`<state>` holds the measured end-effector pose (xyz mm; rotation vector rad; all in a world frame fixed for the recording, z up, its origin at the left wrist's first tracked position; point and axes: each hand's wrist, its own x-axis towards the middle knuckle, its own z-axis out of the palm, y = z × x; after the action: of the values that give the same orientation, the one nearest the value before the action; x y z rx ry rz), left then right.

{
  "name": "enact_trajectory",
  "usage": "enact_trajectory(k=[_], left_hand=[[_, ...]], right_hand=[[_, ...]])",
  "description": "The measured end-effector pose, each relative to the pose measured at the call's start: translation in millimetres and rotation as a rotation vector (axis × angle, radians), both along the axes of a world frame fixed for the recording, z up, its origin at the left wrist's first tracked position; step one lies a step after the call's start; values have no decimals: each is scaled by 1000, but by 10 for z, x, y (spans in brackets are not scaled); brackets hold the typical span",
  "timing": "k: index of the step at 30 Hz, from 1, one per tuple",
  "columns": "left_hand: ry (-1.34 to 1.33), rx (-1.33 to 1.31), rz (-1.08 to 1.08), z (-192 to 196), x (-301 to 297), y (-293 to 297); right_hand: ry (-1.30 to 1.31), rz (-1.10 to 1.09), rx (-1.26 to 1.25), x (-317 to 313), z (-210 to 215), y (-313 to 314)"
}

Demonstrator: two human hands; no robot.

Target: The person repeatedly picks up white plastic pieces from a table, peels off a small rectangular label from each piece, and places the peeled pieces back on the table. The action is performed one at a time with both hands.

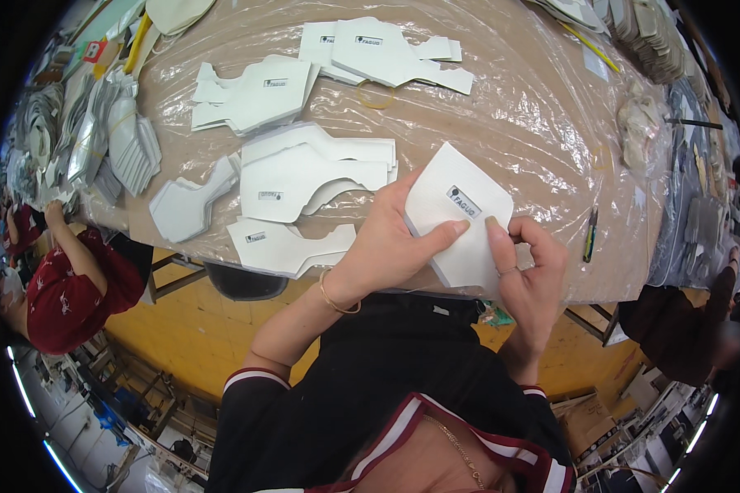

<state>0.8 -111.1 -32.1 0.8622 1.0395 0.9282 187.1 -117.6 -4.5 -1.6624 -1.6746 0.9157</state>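
Observation:
My left hand (384,244) and my right hand (532,271) both hold a stack of white cut material pieces (460,215) with a small dark label, just above the table's near edge. The left thumb lies across the top piece; the right thumb and fingers pinch its right edge. To the left of my hands lie more white pieces: a pile (314,171), a flat piece (286,245) and a grey-white piece (187,207). Further back are two more piles (259,94) (378,51).
Clear plastic sheet (534,115) covers the brown table. Grey shaped pieces (111,140) are stacked at the left, more stacks (649,41) at the back right. A pen (589,234) lies to the right. A person in red (70,283) sits at left; another person's arm (682,320) is at right.

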Motion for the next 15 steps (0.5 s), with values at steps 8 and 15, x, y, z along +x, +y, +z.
enact_trajectory(k=[8,15], left_hand=[[119,27,-33,-55,-31,39],[169,42,-38,-116,-12,109]], right_hand=[[-83,19,91,-17,-109,1],[-271,55,371,-72,-179,-7]])
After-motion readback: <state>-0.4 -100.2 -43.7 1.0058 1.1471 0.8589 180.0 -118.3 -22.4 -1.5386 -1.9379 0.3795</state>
